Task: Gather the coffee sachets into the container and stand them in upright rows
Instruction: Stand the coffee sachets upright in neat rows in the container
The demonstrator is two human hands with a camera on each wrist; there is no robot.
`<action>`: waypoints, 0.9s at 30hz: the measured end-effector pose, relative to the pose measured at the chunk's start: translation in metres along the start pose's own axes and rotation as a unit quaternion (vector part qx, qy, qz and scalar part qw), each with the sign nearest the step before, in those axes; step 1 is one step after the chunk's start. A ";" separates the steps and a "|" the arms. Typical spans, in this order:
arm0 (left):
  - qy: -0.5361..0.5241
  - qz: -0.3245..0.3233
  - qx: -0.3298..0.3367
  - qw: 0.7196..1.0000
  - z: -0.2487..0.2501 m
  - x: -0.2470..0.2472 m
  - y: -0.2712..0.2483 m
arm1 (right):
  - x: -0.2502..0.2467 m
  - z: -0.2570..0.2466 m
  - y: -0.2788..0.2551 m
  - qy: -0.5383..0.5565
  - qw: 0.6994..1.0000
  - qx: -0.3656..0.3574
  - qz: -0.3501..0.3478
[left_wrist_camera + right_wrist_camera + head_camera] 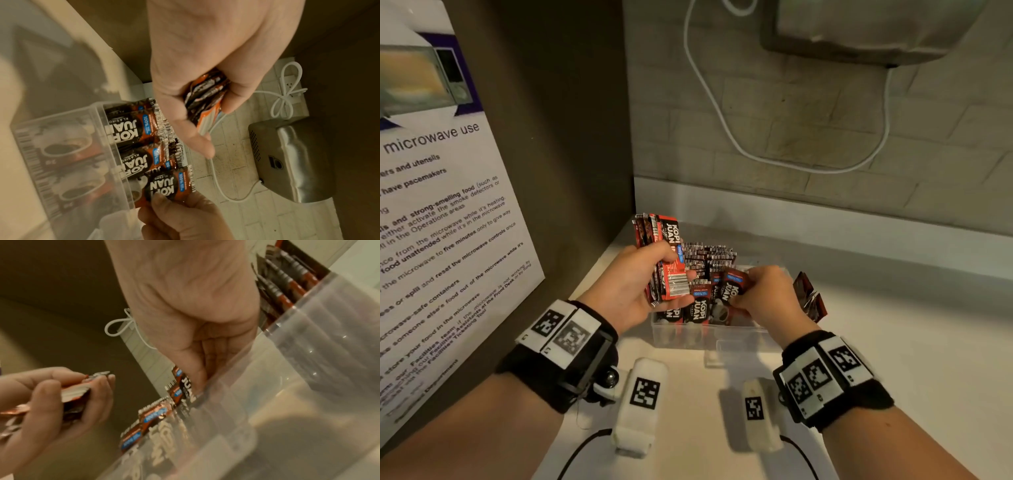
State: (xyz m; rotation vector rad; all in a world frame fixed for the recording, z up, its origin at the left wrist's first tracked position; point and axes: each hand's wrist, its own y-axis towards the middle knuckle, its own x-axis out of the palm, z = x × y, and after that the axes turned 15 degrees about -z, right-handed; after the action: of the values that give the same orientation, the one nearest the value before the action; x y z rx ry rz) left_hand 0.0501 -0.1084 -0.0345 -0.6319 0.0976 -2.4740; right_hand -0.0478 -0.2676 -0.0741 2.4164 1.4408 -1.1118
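Note:
A clear plastic container [743,334] sits on the white counter with red-and-black coffee sachets [702,311] standing upright inside, several rows deep. My left hand [640,284] hovers over its left end and grips a thick stack of sachets [666,257], also seen as the stack [205,100] between thumb and fingers. My right hand [763,291] is at the container's front right and pinches one sachet [732,284] at its top edge; the same sachet [170,185] shows in the left wrist view. The container wall [267,386] fills the right wrist view.
A few loose sachets [810,296] lie on the counter right of the container. A brown cabinet side with a microwave notice [441,219] stands close on the left. A tiled wall, a white cable [722,116] and a metal appliance [287,159] are behind.

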 end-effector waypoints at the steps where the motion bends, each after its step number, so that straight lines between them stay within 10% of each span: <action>1: 0.001 0.002 -0.002 1.000 -0.001 -0.001 0.000 | 0.001 0.002 0.004 -0.009 1.000 0.004 -0.003; 21: 0.000 -0.011 -0.025 1.000 -0.007 0.000 0.000 | 0.009 0.017 0.013 0.060 0.997 -0.023 0.051; 27: 0.030 -0.050 -0.014 0.998 -0.011 0.003 -0.001 | -0.004 -0.010 -0.016 0.204 0.965 -0.133 0.100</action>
State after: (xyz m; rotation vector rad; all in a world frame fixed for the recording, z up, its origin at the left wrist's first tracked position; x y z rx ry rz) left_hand 0.0427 -0.1100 -0.0425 -0.5886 0.1273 -2.5937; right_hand -0.0565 -0.2572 -0.0607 2.6098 1.2980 -0.3603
